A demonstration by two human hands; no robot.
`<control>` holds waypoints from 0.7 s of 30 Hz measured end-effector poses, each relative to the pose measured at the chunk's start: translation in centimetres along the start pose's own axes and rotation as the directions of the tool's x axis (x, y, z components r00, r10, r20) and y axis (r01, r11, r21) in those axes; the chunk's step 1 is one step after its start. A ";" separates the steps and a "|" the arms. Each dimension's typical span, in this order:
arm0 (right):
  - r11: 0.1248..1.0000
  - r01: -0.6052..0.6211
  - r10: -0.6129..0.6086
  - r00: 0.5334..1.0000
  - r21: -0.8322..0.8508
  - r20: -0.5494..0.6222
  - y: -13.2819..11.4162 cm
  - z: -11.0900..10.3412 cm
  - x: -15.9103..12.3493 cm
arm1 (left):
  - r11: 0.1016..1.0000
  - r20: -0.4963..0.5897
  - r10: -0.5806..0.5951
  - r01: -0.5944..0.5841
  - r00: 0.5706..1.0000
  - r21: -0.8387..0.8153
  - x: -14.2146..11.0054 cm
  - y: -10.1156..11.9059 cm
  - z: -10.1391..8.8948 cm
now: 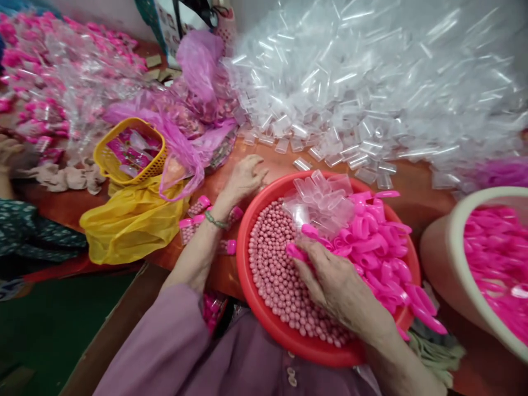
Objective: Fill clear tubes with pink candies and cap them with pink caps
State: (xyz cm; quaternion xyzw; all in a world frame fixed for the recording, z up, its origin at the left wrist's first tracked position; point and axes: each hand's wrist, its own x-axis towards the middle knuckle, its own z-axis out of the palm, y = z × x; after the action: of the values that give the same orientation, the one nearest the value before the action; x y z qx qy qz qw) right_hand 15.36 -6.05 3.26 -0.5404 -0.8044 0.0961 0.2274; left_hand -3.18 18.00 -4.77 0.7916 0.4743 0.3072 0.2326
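My right hand [330, 275] is over a red basin [243, 269], its fingers closed on a glossy pink plastic piece [296, 252]. Below that hand lie many round pink beads [274, 264]. The basin also holds clear plastic tubes [322, 201] at the back and a heap of pink plastic pieces [379, 242] on the right. My left hand [245, 179] rests on the table just left of the basin, fingers apart, with nothing visible in it. Around its wrist, which wears a green bracelet, lie several small bead-filled tubes with pink caps [199, 206].
A big pile of clear tubes [350, 88] covers the back. A pale bucket [445, 242] of pink pieces stands right. Left are a yellow basket [103, 159], a yellow bag [132, 225], a purple bag [202, 71] and pink packed goods [49, 71]. Another person's hand [8, 151] shows far left.
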 end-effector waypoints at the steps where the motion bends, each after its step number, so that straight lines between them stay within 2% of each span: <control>1: 0.998 -0.013 0.015 1.000 0.060 -0.025 0.1 -0.2 0.0 | 0.997 -0.044 -0.010 0.007 0.999 -0.078 -0.1 0.8 -0.4; 3: 0.990 -0.024 0.031 0.999 0.142 -0.042 0.3 -0.4 -0.1 | 0.980 -0.133 0.008 -0.034 0.991 -0.197 -1.3 2.9 -1.9; 5: 0.977 -0.064 0.077 0.996 0.205 -0.055 0.6 -0.6 0.0 | 0.975 -0.114 0.141 -0.158 0.983 -0.159 -3.0 5.2 -3.4; 7: 0.942 -0.142 0.177 0.980 0.303 -0.089 0.7 -0.9 0.1 | 0.946 0.053 0.323 -0.321 0.945 -0.044 -4.5 7.1 -4.3; 9: 0.887 -0.211 0.278 0.955 0.411 -0.108 0.7 -1.3 0.2 | 0.888 0.239 0.425 -0.454 0.873 0.080 -5.4 8.3 -4.3; 11: 0.847 -0.238 0.310 0.947 0.475 -0.079 0.7 -1.6 0.2 | 0.826 0.365 0.440 -0.529 0.821 0.196 -5.5 8.9 -3.5; 14: 0.796 -0.279 0.336 0.942 0.537 -0.009 0.6 -1.7 0.1 | 0.752 0.461 0.419 -0.584 0.782 0.307 -4.9 9.0 -2.3; 19: 0.703 -0.324 0.376 0.925 0.634 0.055 0.7 -1.4 -0.1 | 0.662 0.505 0.433 -0.644 0.746 0.383 -4.0 9.3 -1.6; 21: 0.655 -0.335 0.400 0.914 0.677 0.066 0.8 -1.3 -0.1 | 0.662 0.495 0.461 -0.657 0.737 0.361 -4.0 9.2 -1.7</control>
State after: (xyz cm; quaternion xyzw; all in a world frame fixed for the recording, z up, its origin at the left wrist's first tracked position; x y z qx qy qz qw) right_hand 16.72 -5.94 4.06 -0.5755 -0.5767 0.4010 0.4187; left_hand -0.26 10.47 1.44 0.9736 0.2151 0.0752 -0.0124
